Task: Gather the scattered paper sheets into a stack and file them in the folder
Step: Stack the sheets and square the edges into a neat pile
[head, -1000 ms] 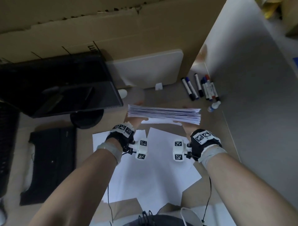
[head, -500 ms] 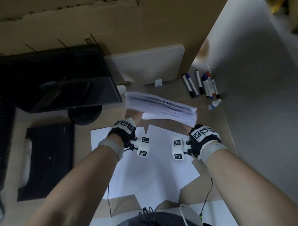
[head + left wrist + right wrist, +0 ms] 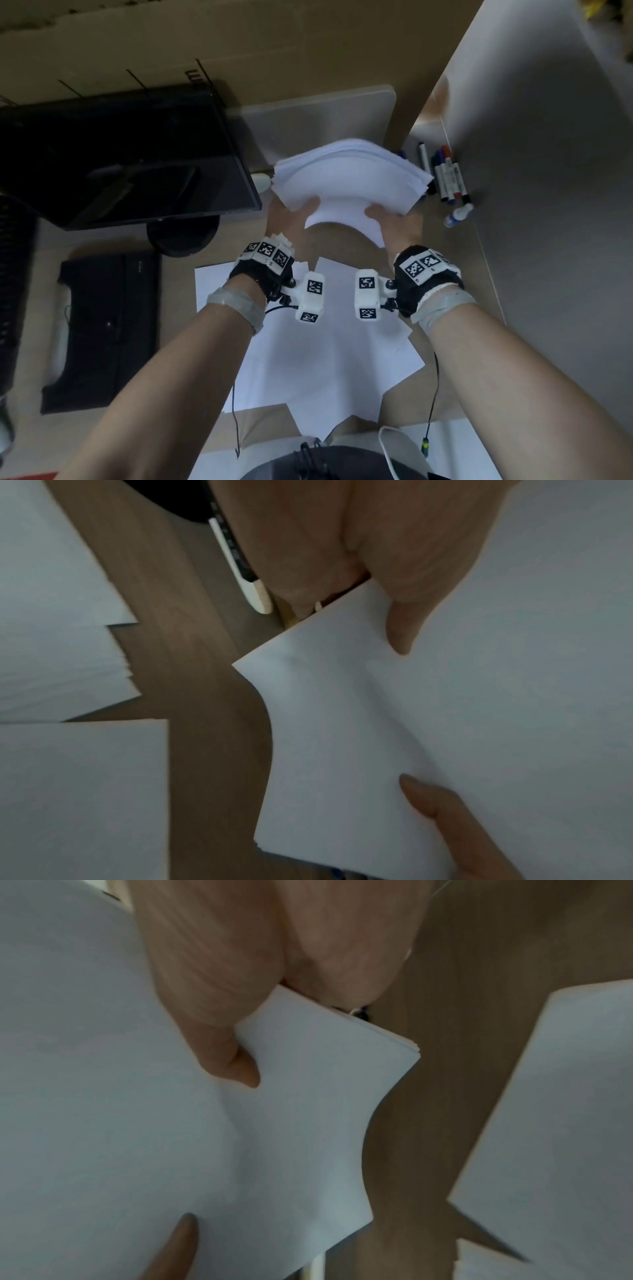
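Holding the paper stack (image 3: 349,178) up off the desk (image 3: 342,240), both hands on its near corners. Left hand (image 3: 291,219) grips the left corner, thumb on top and fingers curled underneath; right hand (image 3: 394,222) does the same on the right corner. Stack bows upward in the middle, far edges fanned (not squared). More loose sheets (image 3: 318,349) lie flat on the desk below the wrists. Markers (image 3: 448,178) sit just right of the stack, monitor (image 3: 120,161) to the left.
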`<state>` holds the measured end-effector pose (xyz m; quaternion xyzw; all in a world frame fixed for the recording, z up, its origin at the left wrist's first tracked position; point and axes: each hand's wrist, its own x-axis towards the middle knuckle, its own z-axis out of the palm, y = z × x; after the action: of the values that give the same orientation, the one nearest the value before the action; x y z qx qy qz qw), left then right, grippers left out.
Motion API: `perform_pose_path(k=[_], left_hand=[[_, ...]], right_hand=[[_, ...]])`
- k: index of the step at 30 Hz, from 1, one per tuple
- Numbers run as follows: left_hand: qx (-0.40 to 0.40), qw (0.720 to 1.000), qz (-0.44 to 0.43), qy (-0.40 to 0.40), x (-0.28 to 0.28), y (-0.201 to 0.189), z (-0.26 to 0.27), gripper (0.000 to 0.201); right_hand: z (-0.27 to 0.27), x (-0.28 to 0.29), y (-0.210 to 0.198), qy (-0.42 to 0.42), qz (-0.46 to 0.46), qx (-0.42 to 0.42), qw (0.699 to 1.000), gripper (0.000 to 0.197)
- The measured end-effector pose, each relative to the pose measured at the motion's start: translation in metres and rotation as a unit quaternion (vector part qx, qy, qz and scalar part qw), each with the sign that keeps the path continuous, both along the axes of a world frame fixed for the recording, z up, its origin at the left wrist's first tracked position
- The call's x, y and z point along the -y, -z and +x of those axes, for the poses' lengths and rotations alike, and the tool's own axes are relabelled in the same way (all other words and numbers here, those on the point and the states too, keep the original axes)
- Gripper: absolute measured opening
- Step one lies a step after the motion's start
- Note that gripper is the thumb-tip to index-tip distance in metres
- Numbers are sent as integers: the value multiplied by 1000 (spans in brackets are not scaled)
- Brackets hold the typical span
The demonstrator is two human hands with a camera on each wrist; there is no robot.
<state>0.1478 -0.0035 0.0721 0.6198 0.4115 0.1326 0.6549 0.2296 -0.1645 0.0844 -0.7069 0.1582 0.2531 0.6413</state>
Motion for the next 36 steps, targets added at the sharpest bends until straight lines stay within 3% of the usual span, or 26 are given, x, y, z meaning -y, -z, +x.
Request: perform_pose_path(k=[3,5,10,13,17,19,21,23,28,36], left_hand=[[-94,994,47,37,-5,15,-4,49],[-111,992,40,34,-7,17,0,46],[-72,997,7,-9,-4,3,15,11],[-47,997,12,-55,-5,-12,18,15],[5,994,30,-102,-12,-23,19,8],[-6,996,52,-73,-13,-17,11,10],[-74,994,83,-23,-12,-2,1,36],[-117,989,91,-1,-15,14,-4,47],[-102,994,19,-26,-20,19,9,23],[-111,993,-15,43,-31,27,8,20]], right_hand=[[-4,9,18,-25,-44,-52,997,23],[-4,12,22,-26,-53,-55,997,22],[2,3,3,8,-14,-38,999,23],[8,-5,-13,28,20,1,999,16],[8,-11,-27,29,48,54,997,23],[5,-10,-20,0,31,48,998,22],[1,-6,-6,-48,-4,24,999,18],[1,-4,4,-63,-30,3,998,21],[6,-5,11,-72,-53,-18,996,20],[9,-9,29,-99,-68,-53,991,15]])
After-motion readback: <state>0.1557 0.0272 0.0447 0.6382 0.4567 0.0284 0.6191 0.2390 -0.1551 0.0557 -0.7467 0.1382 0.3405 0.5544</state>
